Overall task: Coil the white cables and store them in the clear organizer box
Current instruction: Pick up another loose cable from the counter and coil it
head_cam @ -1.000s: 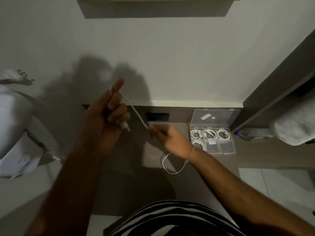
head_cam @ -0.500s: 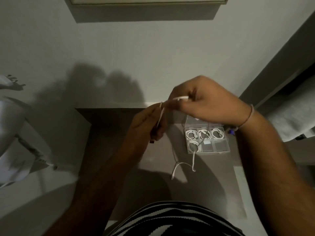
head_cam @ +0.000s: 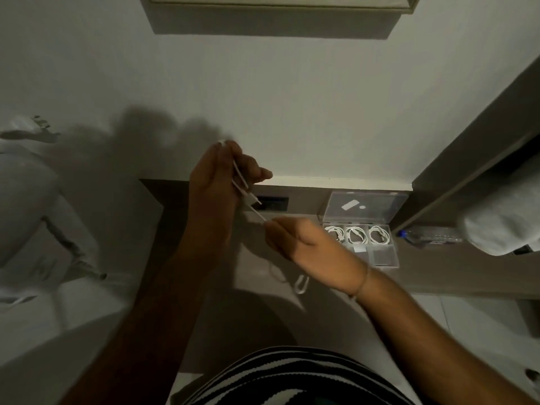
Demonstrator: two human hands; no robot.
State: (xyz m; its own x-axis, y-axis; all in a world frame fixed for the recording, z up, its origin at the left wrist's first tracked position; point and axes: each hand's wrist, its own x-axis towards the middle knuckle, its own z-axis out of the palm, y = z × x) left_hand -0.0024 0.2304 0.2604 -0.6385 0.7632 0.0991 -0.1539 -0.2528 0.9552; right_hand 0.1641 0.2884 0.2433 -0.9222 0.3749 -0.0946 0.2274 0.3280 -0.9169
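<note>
Hands have parted since a moment ago: left hand (head_cam: 217,185) grips loops of white cable (head_cam: 240,179), right hand (head_cam: 295,238) pinches its strand left of organizer box (head_cam: 362,229), winding another turn.

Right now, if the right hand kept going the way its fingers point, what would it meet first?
The right hand points up-left along the thin white cable, so it would probably meet the left hand first; depth is unclear.

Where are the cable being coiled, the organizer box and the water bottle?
white cable (head_cam: 240,178), head view, strand across left palm.
organizer box (head_cam: 391,252), head view, front right compartment.
water bottle (head_cam: 429,236), head view, clear body.
</note>
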